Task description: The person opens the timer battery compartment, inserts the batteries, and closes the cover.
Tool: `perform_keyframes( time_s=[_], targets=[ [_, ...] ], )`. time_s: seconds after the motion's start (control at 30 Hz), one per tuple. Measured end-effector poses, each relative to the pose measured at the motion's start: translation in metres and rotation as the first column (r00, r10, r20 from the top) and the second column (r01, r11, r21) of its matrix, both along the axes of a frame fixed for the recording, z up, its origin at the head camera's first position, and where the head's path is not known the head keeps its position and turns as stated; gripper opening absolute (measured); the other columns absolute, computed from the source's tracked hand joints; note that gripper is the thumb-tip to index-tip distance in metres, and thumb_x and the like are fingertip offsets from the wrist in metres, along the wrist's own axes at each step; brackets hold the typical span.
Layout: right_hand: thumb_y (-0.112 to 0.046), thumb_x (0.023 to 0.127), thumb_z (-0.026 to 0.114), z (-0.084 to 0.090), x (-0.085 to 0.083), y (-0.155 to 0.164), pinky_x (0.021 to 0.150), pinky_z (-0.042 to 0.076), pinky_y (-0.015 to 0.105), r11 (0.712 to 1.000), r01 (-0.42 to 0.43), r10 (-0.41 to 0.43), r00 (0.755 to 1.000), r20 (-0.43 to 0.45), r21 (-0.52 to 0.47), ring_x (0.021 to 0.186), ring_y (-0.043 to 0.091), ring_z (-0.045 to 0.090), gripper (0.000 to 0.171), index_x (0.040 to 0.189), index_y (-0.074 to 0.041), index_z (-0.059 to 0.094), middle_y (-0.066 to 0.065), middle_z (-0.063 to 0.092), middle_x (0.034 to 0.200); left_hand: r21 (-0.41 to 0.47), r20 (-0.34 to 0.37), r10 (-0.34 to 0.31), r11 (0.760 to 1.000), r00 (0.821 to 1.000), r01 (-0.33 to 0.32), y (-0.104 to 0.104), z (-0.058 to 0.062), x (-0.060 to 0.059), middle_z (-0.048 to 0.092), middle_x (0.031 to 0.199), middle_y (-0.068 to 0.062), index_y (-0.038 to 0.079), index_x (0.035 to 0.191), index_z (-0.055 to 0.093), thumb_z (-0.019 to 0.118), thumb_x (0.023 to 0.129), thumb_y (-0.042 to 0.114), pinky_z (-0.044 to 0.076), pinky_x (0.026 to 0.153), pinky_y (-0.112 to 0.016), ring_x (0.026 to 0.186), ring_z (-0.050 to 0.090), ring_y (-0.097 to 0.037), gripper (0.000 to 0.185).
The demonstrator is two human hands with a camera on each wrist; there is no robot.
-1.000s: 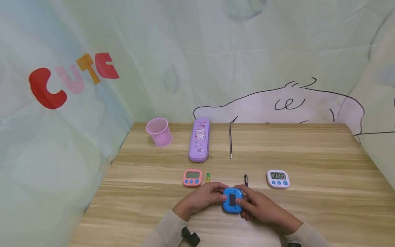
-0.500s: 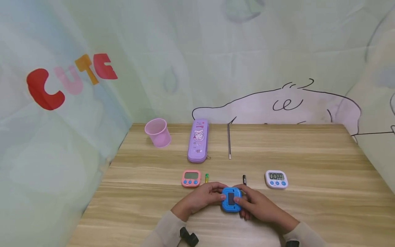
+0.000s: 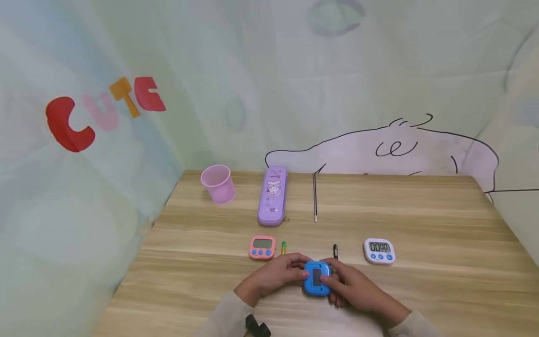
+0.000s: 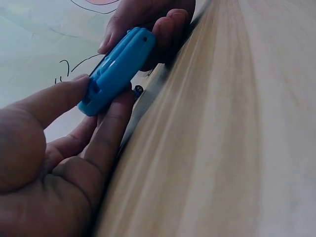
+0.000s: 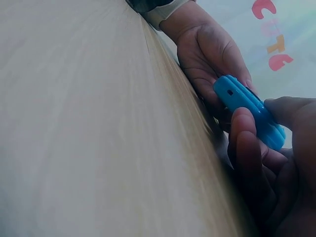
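Both hands hold a blue digital timer point(image 3: 317, 278) close over the front of the table, its back with a dark rectangle turned up. My left hand point(image 3: 278, 276) pinches its left edge, thumb on top and fingers below, as the left wrist view shows on the timer's side point(image 4: 116, 71). On the opposite edge my right hand point(image 3: 355, 286) grips it, the thumb lying over the back near the dark rectangle. Just beyond the hands lie a small green-and-yellow cylinder point(image 3: 283, 247) and a small black cylinder point(image 3: 335, 252), both battery-like.
A pink timer point(image 3: 262, 247) lies left of the hands, a white timer point(image 3: 379, 251) to the right. Farther back are a pink cup point(image 3: 219, 185), a purple pencil case point(image 3: 273, 196) and a dark pencil point(image 3: 315, 196) on the wooden table point(image 3: 421, 210). A printed cloth point(image 3: 236, 70) hangs behind.
The head view has tilted slightly, so everything sits a little lower in it. Both hands keep the same hold on the blue timer.
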State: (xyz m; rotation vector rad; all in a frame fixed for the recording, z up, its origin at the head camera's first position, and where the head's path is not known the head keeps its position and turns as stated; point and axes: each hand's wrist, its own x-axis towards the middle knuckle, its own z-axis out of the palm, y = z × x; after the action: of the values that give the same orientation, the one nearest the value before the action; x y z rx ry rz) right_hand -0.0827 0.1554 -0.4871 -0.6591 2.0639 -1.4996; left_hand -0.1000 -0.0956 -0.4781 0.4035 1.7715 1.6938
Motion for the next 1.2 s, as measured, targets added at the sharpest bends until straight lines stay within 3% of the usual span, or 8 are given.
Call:
perform_keyframes(
  time_s=[0.63,0.9,1.2],
  targets=[
    [-0.032,0.104,0.047,0.0052,-0.0044,0.0064,0.048,0.056,0.035,1.0,-0.022,0.023,0.999,-0.046,0.021,0.052,0.014,0.061,0.035,0.135,-0.017,0.046,0.0,0.065,0.067,0.002,-0.006,-0.017,1.0,1.0,0.017,0.0041,0.0059,-0.0041,0.065,0.11,-0.008,0.002,0.127,0.057,0.064,0.096,0.017,0.056,0.086,-0.03,0.099,0.063,-0.017,0.035],
    [-0.031,0.104,0.047,0.005,-0.0074,0.0083,0.049,0.056,0.036,0.999,-0.027,0.028,0.999,-0.027,0.018,0.054,0.015,0.061,0.036,0.136,-0.014,0.045,0.001,0.065,0.069,0.015,-0.002,-0.021,1.0,1.0,0.021,0.005,0.0035,-0.0066,0.065,0.11,-0.009,0.0,0.127,0.056,0.063,0.096,0.014,0.056,0.086,-0.032,0.099,0.063,-0.017,0.034],
    [-0.033,0.103,0.048,0.0021,-0.0038,0.0037,0.05,0.057,0.037,0.999,-0.03,0.032,0.998,0.057,-0.032,0.055,0.018,0.062,0.034,0.131,-0.013,0.047,0.005,0.066,0.071,0.043,0.053,-0.02,0.999,0.998,0.017,-0.0001,0.0011,-0.0016,0.064,0.112,-0.011,-0.001,0.128,0.055,0.063,0.096,0.013,0.057,0.086,-0.034,0.099,0.063,-0.019,0.036]
  ],
)
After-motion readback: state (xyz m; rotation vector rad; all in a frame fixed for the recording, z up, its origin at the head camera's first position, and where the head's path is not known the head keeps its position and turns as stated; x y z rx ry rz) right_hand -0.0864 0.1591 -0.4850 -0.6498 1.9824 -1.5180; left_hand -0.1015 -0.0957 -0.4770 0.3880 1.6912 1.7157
